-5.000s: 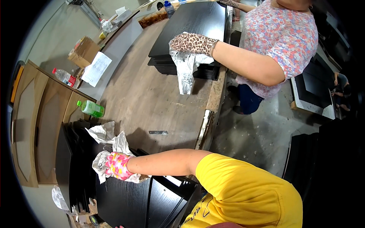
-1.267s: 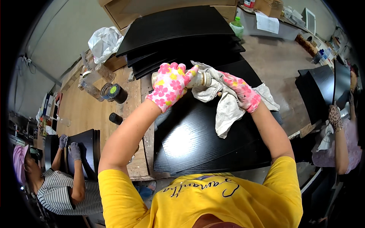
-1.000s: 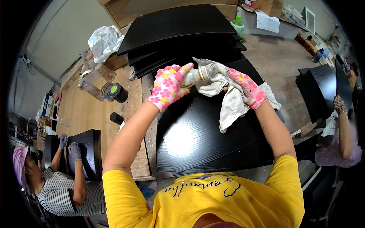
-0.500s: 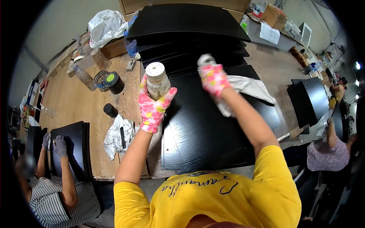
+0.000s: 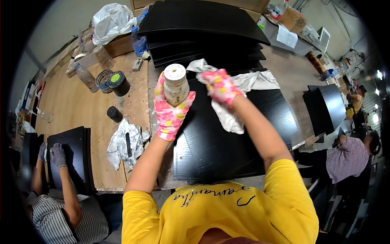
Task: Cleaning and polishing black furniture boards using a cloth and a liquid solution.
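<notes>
My left hand (image 5: pixel 170 110), in a pink floral glove, is closed around a white-capped jar (image 5: pixel 176 90) and holds it upright over the left edge of the black panel (image 5: pixel 231 154). Bunched under my right hand (image 5: pixel 222 87), gloved alike, is a white cloth (image 5: pixel 227 118); its loose ends spread over the panel to the near side and to the right. The right hand is slightly blurred, with its fingers closed on the cloth. Behind both hands rises a stack of black boards (image 5: pixel 203 20).
Left on the wooden table (image 5: pixel 61 97) are a dark lidded jar (image 5: pixel 118 83), a small black cap (image 5: pixel 115 114), a crumpled rag (image 5: pixel 122 148) and a blue bottle (image 5: pixel 139 42). A co-worker in stripes (image 5: pixel 69 215) handles panels at left. More black panels (image 5: pixel 325 107) stand at right.
My right hand has swept the cloth left and a little nearer across the panel, toward the jar. My left hand and the jar have shifted slightly right.
</notes>
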Action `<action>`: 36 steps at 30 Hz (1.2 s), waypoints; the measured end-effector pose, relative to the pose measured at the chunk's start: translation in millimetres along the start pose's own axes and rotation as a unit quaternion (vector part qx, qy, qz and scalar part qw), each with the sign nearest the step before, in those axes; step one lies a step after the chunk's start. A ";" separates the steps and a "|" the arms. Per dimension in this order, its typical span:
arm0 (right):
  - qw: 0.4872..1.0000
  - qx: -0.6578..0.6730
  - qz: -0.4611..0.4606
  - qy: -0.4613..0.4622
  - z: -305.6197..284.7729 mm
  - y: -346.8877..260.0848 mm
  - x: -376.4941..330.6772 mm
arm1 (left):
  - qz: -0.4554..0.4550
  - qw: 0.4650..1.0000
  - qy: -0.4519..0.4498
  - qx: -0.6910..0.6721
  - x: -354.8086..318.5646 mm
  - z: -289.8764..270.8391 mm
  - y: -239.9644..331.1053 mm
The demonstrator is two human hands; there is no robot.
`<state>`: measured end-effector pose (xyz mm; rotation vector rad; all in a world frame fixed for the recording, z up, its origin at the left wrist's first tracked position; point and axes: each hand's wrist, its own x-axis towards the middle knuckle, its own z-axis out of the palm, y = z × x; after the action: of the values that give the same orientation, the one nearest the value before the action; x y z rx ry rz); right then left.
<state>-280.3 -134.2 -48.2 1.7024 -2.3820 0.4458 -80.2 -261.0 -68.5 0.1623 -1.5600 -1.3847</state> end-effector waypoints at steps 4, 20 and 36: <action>0.960 0.023 0.278 -0.015 -20.3 35.4 -3.2 | 0.003 1.000 0.003 -0.026 0.0 -2.0 -4.6; 0.993 -0.094 -0.026 -0.069 -6.4 -30.5 24.9 | 0.046 0.998 0.020 0.046 3.3 7.6 -2.2; 0.974 0.149 -0.166 -0.027 62.4 -66.3 6.2 | -0.120 0.943 0.202 0.235 47.9 -130.7 -70.5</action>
<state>-218.0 -181.0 -95.7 2.2167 -2.0834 0.7374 -43.4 -404.1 -118.8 0.8968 -1.5219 -1.0437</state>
